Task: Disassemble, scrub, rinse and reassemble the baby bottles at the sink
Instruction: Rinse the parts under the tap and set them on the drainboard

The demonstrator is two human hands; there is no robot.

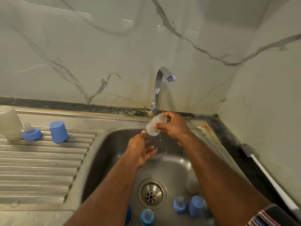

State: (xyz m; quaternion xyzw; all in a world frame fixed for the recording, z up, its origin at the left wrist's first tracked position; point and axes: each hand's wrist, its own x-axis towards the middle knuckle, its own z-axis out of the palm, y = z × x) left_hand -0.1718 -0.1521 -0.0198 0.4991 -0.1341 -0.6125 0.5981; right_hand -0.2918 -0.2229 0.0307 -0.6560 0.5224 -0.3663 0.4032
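Note:
My right hand (173,126) grips a small clear bottle body (153,127) tilted under a thin stream from the tap (160,88), over the steel sink (114,144). My left hand (141,149) is just below the bottle, fingers spread, its thumb touching the bottle's lower end. In the basin's front lie two blue collars with teats (179,204) (147,216), a blue cap (196,205) and another clear bottle body (192,181), partly hidden by my right forearm. On the drainboard stand a clear bottle body upside down (9,123), a blue collar with teat (31,133) and a blue cap (58,131).
A bottle brush with a white handle (267,173) lies on the dark counter right of the sink. The ribbed drainboard (40,163) fills the left. The drain (152,193) sits in the basin's middle. Marble-patterned walls close the back and right.

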